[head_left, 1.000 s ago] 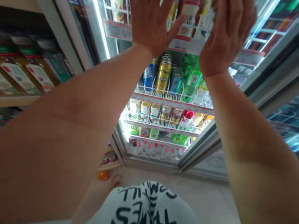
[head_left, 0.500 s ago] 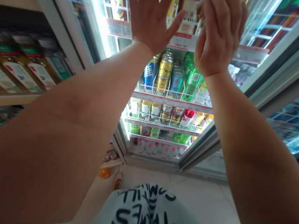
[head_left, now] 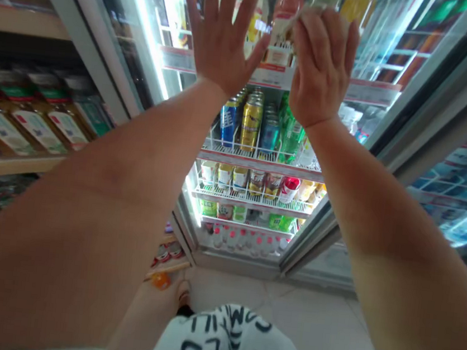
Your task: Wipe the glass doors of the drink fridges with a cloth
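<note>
My left hand [head_left: 222, 33] is raised with fingers spread, palm toward the glass door [head_left: 383, 43] of a lit drinks cooler; it appears to lie flat on the glass. To its right, my right hand [head_left: 321, 67] is closed, fingers bent over a crumpled brownish cloth [head_left: 290, 34], of which only a small edge shows. Behind the glass, between the hands, stands a pink bottle [head_left: 286, 12] with a pale label. A yellow bottle [head_left: 357, 6] is partly visible beyond the right fingers.
Lower cooler shelves hold gold cans [head_left: 251, 122], blue cans [head_left: 228, 121] and green bottles [head_left: 292, 134]. On the left, a wooden shelf [head_left: 15, 166] carries several amber bottles [head_left: 32, 127]. The cooler's metal frame [head_left: 232, 263] meets the tiled floor [head_left: 305, 318]. An orange object [head_left: 160, 280] lies near a foot.
My right hand has shifted left across the door with the cloth, closer to my left hand. The left hand keeps its spread pose. The whole view has tilted slightly.
</note>
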Tool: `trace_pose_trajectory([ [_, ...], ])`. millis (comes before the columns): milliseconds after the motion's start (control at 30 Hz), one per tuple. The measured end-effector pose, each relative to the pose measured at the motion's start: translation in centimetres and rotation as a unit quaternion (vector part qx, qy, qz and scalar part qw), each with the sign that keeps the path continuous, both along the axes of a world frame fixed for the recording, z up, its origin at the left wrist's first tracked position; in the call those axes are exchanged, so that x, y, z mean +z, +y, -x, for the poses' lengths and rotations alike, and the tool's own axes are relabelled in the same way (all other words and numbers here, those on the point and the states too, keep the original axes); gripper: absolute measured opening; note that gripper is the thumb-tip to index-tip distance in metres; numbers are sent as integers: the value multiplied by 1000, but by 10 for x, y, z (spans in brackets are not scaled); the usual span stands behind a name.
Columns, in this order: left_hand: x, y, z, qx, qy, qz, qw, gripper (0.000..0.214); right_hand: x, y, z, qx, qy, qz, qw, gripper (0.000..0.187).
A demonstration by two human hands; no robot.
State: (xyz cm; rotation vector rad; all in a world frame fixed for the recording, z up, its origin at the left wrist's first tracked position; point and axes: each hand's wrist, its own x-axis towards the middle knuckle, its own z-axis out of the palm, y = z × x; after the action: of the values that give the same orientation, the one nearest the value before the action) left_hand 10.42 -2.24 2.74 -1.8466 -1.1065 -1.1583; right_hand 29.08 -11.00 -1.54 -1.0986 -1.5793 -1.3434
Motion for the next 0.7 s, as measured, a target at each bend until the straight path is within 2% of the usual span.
trace_pose_trajectory([
  [67, -4, 1, 5, -43, 13, -75, 996, 82, 0, 1, 3, -25, 129, -39, 991, 55],
  [133, -8, 0, 8, -62, 13, -101, 993, 79, 1, 2, 3, -20, 167, -23, 985, 56],
  [167, -9, -2, 9, -63, 4, -95, 993, 79, 1, 2, 3, -7, 136, 9, 991, 56],
  [233, -9, -4, 9, -63, -4, -77, 995, 81, 0, 0, 2, 26, 12, 80, 996, 54],
  [300, -8, -4, 8, -56, -1, -77, 995, 84, 0, -1, 1, 40, -59, 98, 993, 53],
  [367, -8, -5, 7, -53, 0, -91, 994, 85, 0, -1, 1, 29, 20, 41, 999, 56],
  [433, -9, -5, 8, -68, 2, -103, 992, 82, 0, 0, 2, 16, 144, -13, 989, 58],
  [467, -10, -6, 9, -80, 2, -104, 991, 80, 0, 0, 2, 14, 167, -15, 986, 58],
  [500, -10, -6, 10, -91, 2, -102, 991, 78, 0, 0, 2, 17, 151, 1, 988, 57],
  [600, -11, -8, 11, -117, -8, -79, 990, 76, -2, -2, 2, 32, -11, 95, 995, 53],
  [633, -10, -8, 11, -123, -13, -72, 990, 76, -2, -2, 3, 29, -34, 102, 994, 52],
  [700, -10, -8, 11, -124, -13, -68, 990, 78, -2, -1, 4, 7, 25, 54, 998, 52],
])
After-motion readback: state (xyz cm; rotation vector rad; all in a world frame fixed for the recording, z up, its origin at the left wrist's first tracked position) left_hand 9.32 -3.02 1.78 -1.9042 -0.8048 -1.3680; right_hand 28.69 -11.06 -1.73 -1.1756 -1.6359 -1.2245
